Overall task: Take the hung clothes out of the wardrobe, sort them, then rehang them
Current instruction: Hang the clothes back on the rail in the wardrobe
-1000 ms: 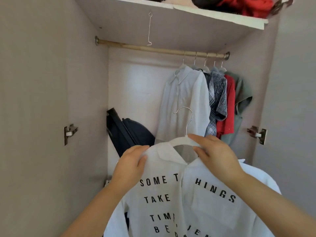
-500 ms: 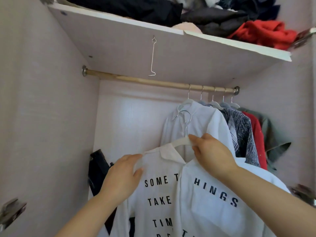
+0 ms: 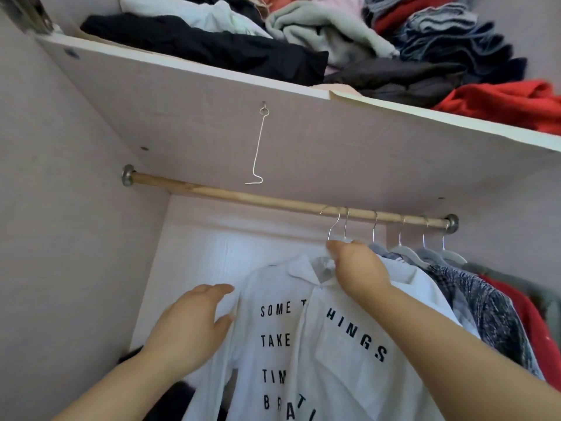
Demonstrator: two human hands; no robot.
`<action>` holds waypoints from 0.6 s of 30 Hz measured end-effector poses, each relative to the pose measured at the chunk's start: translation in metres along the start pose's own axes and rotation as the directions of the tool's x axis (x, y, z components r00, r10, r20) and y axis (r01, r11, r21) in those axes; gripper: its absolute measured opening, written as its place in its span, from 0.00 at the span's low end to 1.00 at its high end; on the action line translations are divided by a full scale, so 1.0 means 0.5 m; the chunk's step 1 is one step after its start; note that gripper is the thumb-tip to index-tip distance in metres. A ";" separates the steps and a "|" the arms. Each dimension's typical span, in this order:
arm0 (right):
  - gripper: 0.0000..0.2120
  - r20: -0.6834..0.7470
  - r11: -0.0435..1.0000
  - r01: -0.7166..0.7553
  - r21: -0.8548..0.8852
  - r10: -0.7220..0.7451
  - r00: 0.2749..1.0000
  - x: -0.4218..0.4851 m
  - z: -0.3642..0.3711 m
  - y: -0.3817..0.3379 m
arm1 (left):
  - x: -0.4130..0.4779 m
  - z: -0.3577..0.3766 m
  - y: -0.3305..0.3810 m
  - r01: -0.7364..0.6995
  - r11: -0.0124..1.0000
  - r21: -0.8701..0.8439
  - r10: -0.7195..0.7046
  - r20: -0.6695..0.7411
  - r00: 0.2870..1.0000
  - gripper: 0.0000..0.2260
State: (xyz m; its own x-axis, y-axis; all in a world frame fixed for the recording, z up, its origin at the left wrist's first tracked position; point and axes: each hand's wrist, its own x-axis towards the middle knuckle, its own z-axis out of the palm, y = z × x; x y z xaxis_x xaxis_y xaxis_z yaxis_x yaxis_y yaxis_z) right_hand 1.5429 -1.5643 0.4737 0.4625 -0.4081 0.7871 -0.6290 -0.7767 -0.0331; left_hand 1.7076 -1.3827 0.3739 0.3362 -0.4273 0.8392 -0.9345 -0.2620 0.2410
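While held at wooden rod (image 3: pixel 243 197), hanger (image 3: pixel 333 226): was pinched by right hand (image 3: pixel 358 268).
Left hand (image 3: pixel 194 323): printed shirt (image 3: pixel 334 354) shoulder was pinched, thumb against fingers.

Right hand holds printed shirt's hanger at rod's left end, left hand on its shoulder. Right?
Wrong end. Head view: right hand holds the hanger right of the middle of the rod, beside other hangers; left hand grips the printed shirt.

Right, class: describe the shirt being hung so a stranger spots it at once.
Find the wooden rail under the wardrobe shelf. Leftmost of the clothes there is a white shirt, its hanger gripped by the right hand. Unlike its neighbours, it carries black block lettering.
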 end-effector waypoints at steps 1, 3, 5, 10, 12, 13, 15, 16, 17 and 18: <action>0.13 -0.008 1.000 -0.013 0.012 0.014 1.000 0.021 0.003 0.003 | 0.016 0.007 -0.001 -0.002 1.000 0.013 0.002 -0.016 1.000 0.22; 0.13 -0.010 0.999 -0.034 0.038 0.035 0.999 0.059 0.009 0.008 | 0.039 0.021 -0.004 -0.008 0.999 0.034 0.010 -0.036 0.999 0.21; 0.15 -0.017 0.999 -0.028 0.039 0.028 0.999 0.092 0.016 0.010 | 0.055 0.034 -0.009 -0.016 0.998 0.061 0.018 -0.045 0.999 0.22; 0.17 -0.038 0.999 -0.024 0.029 0.025 0.999 0.154 0.031 -0.003 | 0.083 0.051 -0.026 -0.019 0.992 0.125 0.026 -0.056 0.998 0.22; 0.17 -0.034 0.999 -0.024 0.035 0.025 0.999 0.170 0.043 -0.013 | 0.089 0.053 -0.033 -0.009 0.991 0.136 0.018 -0.061 0.998 0.22; 0.18 -0.026 0.999 -0.026 0.032 0.027 0.999 0.176 0.051 -0.018 | 0.092 0.055 -0.035 -0.005 0.990 0.141 0.014 -0.063 0.998 0.21; 0.19 -0.003 0.999 -0.034 0.011 0.034 0.999 0.181 0.070 -0.024 | 0.094 0.058 -0.040 -0.001 0.989 0.150 0.010 -0.059 0.998 0.21; 0.19 0.008 0.999 -0.042 0.004 0.042 0.999 0.183 0.080 -0.025 | 0.094 0.061 -0.042 -0.001 0.988 0.155 0.009 -0.055 0.998 0.21; 0.19 0.021 0.999 -0.054 0.000 0.054 0.998 0.184 0.087 -0.024 | 0.093 0.064 -0.044 -0.001 0.987 0.161 0.009 -0.050 0.999 0.21; 0.19 0.037 0.998 -0.067 -0.004 0.067 0.997 0.184 0.093 -0.022 | 0.091 0.066 -0.046 0.002 0.987 0.164 0.005 -0.043 0.999 0.22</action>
State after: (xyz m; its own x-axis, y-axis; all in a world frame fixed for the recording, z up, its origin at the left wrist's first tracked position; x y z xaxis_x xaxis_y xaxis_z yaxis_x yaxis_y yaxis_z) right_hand 1.6215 -1.6155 0.5180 0.4422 -0.4764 0.7599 -0.6610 -0.7458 -0.0829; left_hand 1.7482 -1.4249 0.3906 0.3262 -0.3908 0.8607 -0.9020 -0.4010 0.1598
